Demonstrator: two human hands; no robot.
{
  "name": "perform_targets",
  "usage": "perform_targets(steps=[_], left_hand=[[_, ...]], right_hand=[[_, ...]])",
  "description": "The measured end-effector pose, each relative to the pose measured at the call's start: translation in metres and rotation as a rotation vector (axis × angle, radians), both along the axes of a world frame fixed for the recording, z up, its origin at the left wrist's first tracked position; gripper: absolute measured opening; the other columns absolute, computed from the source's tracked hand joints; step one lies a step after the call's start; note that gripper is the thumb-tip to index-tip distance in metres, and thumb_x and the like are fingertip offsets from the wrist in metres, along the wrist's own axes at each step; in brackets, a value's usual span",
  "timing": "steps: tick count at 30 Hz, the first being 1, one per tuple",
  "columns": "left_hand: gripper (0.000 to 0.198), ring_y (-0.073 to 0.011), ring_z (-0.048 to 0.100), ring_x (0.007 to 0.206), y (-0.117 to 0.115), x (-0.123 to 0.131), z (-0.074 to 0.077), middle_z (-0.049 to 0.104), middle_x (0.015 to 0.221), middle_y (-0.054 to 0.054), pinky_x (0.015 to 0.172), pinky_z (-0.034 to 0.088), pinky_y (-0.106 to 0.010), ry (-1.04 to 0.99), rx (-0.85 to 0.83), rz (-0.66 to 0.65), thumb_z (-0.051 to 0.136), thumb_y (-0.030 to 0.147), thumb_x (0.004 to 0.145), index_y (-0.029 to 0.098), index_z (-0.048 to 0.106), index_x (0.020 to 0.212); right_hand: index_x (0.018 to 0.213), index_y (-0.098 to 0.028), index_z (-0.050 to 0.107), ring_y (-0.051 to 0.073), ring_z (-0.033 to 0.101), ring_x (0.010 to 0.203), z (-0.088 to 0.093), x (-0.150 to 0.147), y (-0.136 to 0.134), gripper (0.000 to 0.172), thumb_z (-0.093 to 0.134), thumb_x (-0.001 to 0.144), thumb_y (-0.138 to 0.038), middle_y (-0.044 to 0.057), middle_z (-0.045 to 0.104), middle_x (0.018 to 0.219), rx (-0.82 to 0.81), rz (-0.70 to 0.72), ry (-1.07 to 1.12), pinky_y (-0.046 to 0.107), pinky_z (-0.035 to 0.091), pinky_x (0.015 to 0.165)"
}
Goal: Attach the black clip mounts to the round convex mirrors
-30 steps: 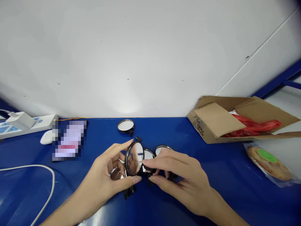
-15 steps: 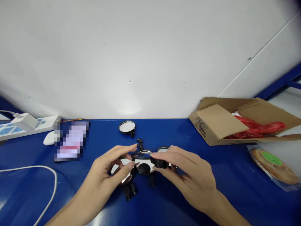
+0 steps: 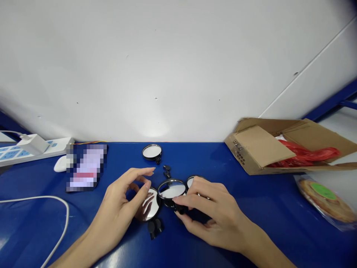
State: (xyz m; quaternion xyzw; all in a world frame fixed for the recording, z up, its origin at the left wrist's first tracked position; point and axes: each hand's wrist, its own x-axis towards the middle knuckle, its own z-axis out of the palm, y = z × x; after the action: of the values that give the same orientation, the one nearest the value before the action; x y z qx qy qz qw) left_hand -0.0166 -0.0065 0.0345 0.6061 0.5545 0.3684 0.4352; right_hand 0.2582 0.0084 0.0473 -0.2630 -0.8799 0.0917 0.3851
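Between the thumb and fingers of my right hand (image 3: 214, 208) is a small round mirror (image 3: 171, 188) with a black rim, gripped at its black mount, glass facing up. My left hand (image 3: 125, 201) hovers over another round mirror (image 3: 150, 206) on the table, its fingers apart and holding nothing. That mirror reflects the fingers, and its black clamp (image 3: 155, 227) points toward me. A third round mirror (image 3: 190, 181) is partly hidden behind my right hand. Farther back lie another round mirror (image 3: 152, 151) and a loose black clamp piece (image 3: 166, 170).
On the blue table (image 3: 195, 156), a cardboard box (image 3: 262, 145) with a red plastic bag (image 3: 306, 152) stands at right, beside a wrapped round pastry (image 3: 326, 201). At left are a power strip (image 3: 60, 146), a blurred phone (image 3: 86, 167), a white mouse-like object (image 3: 60, 164) and a white cable (image 3: 65, 216).
The mirror in my right hand has turned from edge-on to glass up. My left hand has drawn back from it to the left, fingers now free.
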Motion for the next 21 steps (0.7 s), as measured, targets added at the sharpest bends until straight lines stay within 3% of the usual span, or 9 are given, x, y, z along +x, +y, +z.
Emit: perform_targets(steps=[11,21], left_hand=[[0.039,-0.0310,0.069,0.124,0.0007,-0.0018,-0.0029,0.075,0.134,-0.005,0.062,0.051,-0.028,0.043,0.011,0.008,0.062,0.060,0.114,0.038,0.069,0.145],[0.041,-0.0271,0.073,0.104,0.0025,-0.0009,-0.0015,0.072,0.135,-0.007,0.063,0.054,-0.031,0.111,0.055,0.026,0.061,0.059,0.114,0.035,0.067,0.147]], right_hand=[[0.103,-0.021,0.074,0.015,0.055,0.069,-0.0003,-0.0007,-0.0016,0.011,0.075,0.099,-0.010,-0.001,0.066,0.079,0.083,0.002,-0.014,0.033,0.048,0.068],[0.099,-0.020,0.074,0.017,0.054,0.072,-0.0046,0.0019,-0.0014,0.007,0.073,0.099,-0.013,0.001,0.068,0.082,0.026,0.036,-0.097,0.033,0.044,0.069]])
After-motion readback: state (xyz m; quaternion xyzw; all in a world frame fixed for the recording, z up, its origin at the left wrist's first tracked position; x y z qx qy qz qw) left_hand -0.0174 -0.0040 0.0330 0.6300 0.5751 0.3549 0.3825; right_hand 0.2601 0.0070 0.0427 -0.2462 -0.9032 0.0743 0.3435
